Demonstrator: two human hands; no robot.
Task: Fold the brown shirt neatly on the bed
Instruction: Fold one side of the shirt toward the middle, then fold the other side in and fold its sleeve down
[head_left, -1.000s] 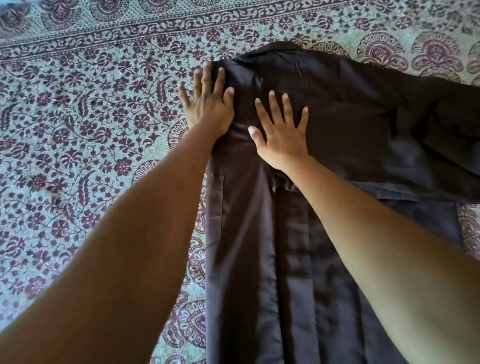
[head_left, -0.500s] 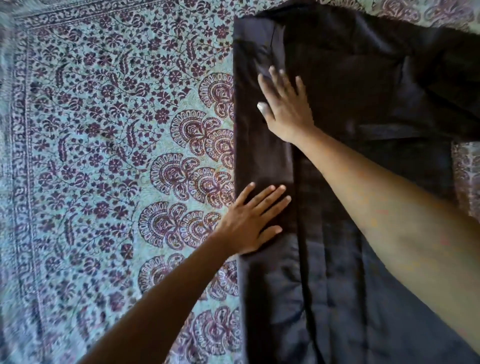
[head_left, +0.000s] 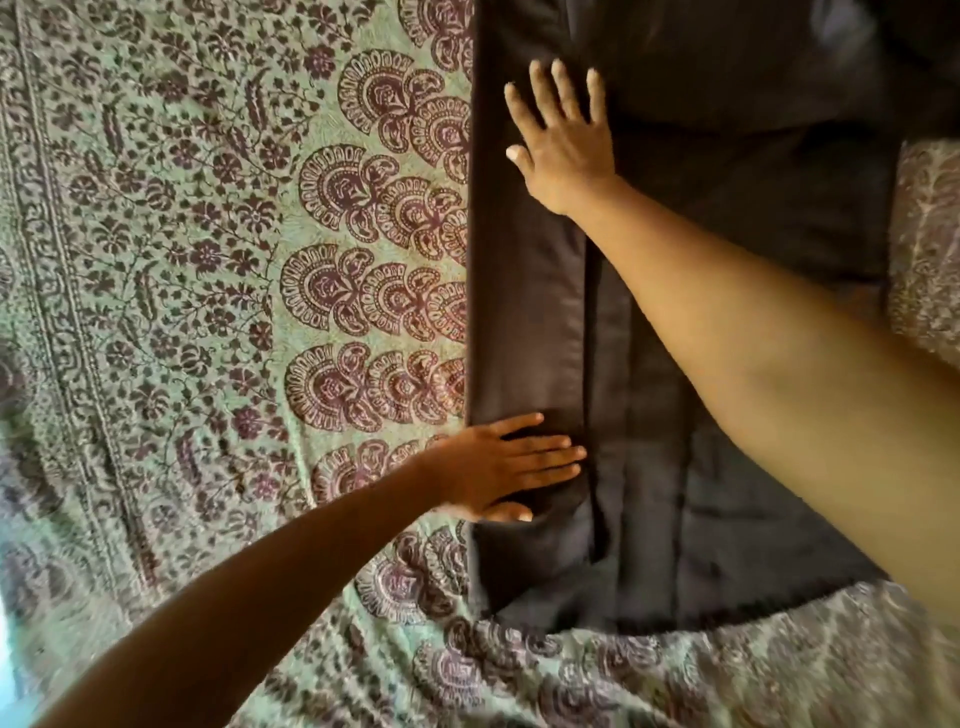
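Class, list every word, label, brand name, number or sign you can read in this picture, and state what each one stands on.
None: no readable text shows anywhere.
The brown shirt shows no visible label or tag.
The bedspread carries only floral and paisley print, no letters.
The left hand and right hand lie flat on the shirt and bear no writing.
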